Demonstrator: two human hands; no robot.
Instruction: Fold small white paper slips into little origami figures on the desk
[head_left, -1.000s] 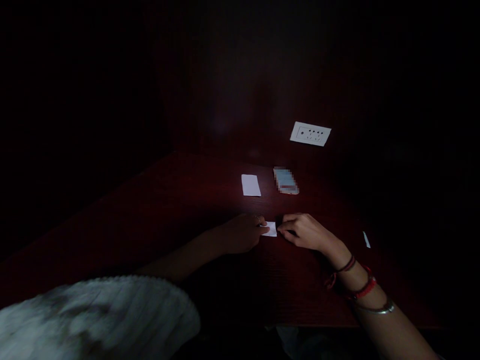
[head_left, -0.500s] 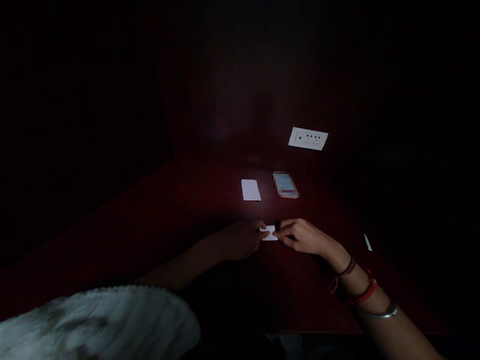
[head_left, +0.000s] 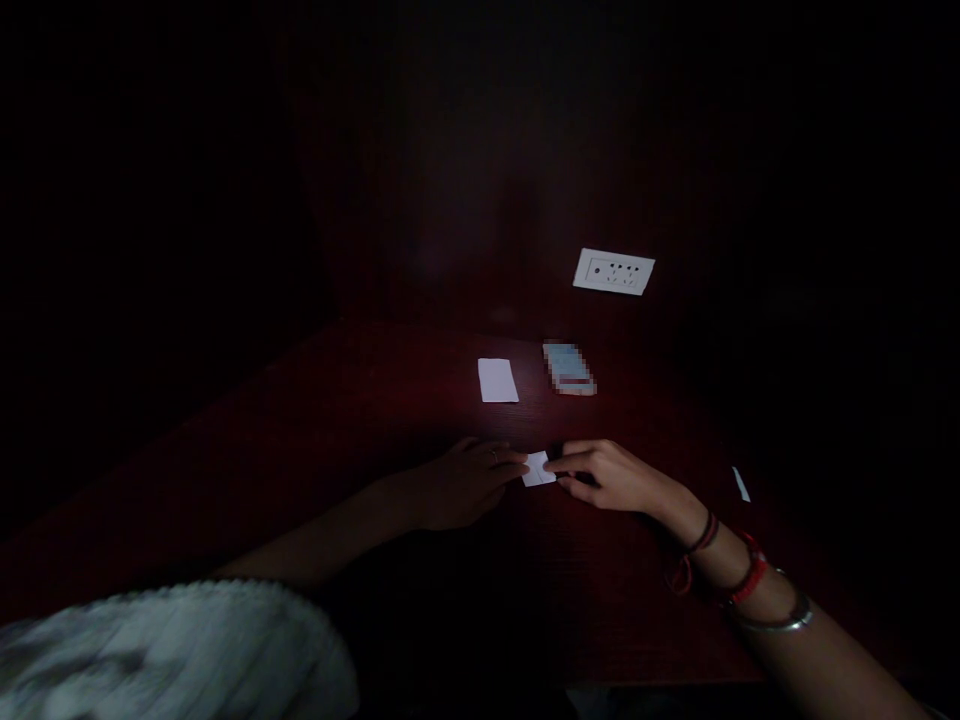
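A small folded piece of white paper (head_left: 538,470) lies on the dark red tabletop between my hands, with crease lines across it. My left hand (head_left: 469,485), a ring on one finger, is stretched out from the left; its fingertips rest on the paper's left edge. From the right, my right hand (head_left: 611,475) holds the paper's right edge, index fingertip on top and thumb close to the lower corner. Its other fingers are partly hidden. Red and dark bracelets and a silver bangle circle the right wrist and forearm.
Beyond my hands lie a white paper rectangle (head_left: 498,381) and a blurred-out phone-like object (head_left: 569,368). A thin white scrap (head_left: 741,484) lies at the right. On the back wall is a white socket panel (head_left: 613,272). The surroundings are very dark.
My left hand has shifted slightly left, its fingers now straighter over the paper's left edge. The paper has turned a little. My right hand stays at the right edge.
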